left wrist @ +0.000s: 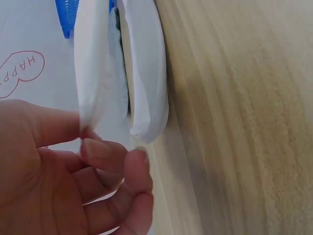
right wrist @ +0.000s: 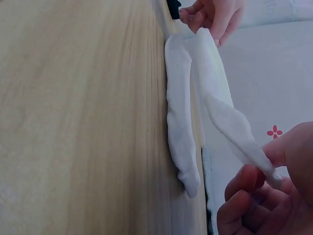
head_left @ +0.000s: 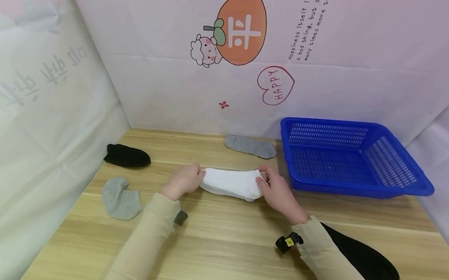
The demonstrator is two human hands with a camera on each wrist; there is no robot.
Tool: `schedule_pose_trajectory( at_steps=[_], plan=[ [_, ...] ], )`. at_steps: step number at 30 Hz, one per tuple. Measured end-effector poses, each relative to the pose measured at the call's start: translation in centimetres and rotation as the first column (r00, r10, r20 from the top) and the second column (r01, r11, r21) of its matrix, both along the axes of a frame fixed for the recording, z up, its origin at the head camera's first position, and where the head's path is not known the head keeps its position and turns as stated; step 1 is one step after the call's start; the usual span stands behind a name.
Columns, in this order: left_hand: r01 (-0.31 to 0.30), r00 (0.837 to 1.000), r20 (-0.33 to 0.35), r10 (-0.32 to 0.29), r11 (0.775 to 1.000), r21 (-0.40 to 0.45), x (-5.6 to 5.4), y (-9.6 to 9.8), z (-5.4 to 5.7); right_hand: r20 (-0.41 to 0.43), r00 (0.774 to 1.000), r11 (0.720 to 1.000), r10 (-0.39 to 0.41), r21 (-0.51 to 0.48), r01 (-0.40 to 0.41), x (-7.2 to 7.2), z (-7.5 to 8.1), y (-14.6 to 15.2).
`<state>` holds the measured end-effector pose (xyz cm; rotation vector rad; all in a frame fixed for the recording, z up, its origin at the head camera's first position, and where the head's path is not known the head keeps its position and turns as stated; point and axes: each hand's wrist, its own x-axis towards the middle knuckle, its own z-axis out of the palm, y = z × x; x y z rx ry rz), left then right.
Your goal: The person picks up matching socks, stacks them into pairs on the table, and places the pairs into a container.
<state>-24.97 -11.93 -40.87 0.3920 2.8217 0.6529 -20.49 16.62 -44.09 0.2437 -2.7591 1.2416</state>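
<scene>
My left hand pinches the left end of a white sock between thumb and fingertips. The other end is pinched by my right hand, so the sock stretches between both hands, held just above the table. Below it a second white sock lies on the wood, apart from the raised one in both wrist views. From the head most of that lower sock is hidden. In the left wrist view the held sock hangs from the left thumb and index finger.
A blue plastic basket stands at the back right. Behind the hands lies a grey sock. A black sock and a curled grey sock lie left. Another black sock is partly behind the right forearm. White printed cloth walls the table.
</scene>
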Motion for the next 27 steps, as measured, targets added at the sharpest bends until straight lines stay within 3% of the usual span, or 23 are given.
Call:
schedule_pose_trajectory(
  at_steps=[18,27],
  plan=[
    [0.001,0.998,0.059,0.002,0.999,-0.051,-0.28,-0.12,-0.52,0.067,0.998,1.000,-0.002,-0.006,0.003,-0.52,-0.48,-0.38],
    [0.001,0.998,0.065,0.002,0.999,-0.050,-0.44,-0.13,-0.92,0.049,0.999,1.000,0.015,0.011,-0.016,-0.29,-0.76,-0.33]
  ],
)
